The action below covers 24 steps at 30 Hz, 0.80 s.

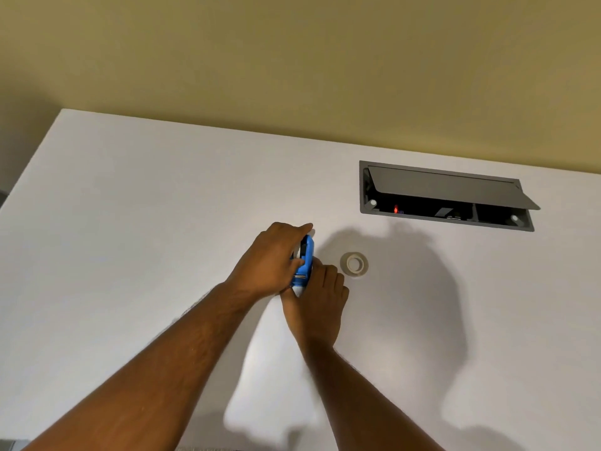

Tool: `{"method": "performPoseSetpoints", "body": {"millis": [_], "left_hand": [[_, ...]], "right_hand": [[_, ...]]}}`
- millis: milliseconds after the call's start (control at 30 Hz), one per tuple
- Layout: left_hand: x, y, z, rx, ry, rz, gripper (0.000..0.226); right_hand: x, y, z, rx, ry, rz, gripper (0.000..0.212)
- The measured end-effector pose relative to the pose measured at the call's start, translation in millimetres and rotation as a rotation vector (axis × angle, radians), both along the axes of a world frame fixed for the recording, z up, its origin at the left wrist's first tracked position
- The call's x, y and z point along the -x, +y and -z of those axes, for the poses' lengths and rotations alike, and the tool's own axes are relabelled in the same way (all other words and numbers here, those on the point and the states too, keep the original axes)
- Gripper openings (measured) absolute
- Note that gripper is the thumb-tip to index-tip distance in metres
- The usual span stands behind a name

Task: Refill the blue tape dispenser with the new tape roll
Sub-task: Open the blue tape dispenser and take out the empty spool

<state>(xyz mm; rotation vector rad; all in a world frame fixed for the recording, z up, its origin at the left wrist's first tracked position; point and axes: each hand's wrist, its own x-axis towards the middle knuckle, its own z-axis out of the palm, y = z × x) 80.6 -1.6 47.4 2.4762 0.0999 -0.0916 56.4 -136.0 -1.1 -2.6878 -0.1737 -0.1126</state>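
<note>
I am clamping the blue tape dispenser at the centre of the frame with both hands: my left hand is wrapping over its top, my right hand is pinching its lower end. The new tape roll is lying flat on the white table, just right of my knuckles. If I am prying too hard, the dispenser could be slipping free, or my right hand knocking the roll away.

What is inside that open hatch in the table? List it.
Inside the hatch, below its half-raised grey flap, a small red light, a pale slanted piece and a divider show. The rest is dark or covered by the flap.
</note>
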Motion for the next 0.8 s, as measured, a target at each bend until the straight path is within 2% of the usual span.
{"method": "performPoseSetpoints", "body": {"millis": [133,533,800], "left_hand": [[-4,1,1,-0.114,-0.115,0.042,0.058],[-5,1,-13,-0.008,-0.185,0.008,0.036],[32,24,7,0.195,-0.266,-0.378,0.033]], "right_hand": [[0,0,2,0.007,0.016,0.003,0.066],[-1,-1,0,0.002,-0.017,-0.012,0.069],[-2,1,-3,-0.020,0.026,0.010,0.072]]}}
